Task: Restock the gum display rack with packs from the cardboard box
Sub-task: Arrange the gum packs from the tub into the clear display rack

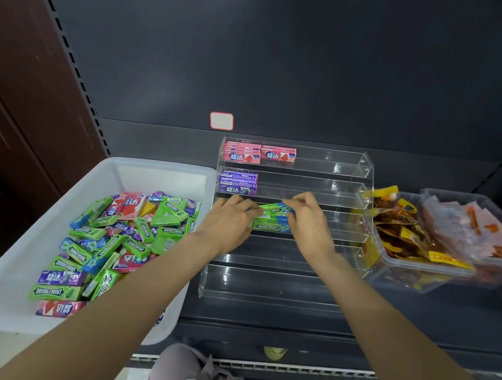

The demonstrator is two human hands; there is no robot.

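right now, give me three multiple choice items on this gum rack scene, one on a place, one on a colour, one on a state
1. Where is the white bin of loose gum?
A. left of the clear rack
B. right of it
C. on top of it

2. What colour are the packs on the rack's top tier?
A. green
B. pink
C. yellow

3. What are the hands doing?
A. resting open
B. holding green packs
C. lifting the bin

Answers: 1 A, the bin sits left of the rack. 2 B, the top tier is pink. 3 B, left hand and right hand pinch the pack ends.
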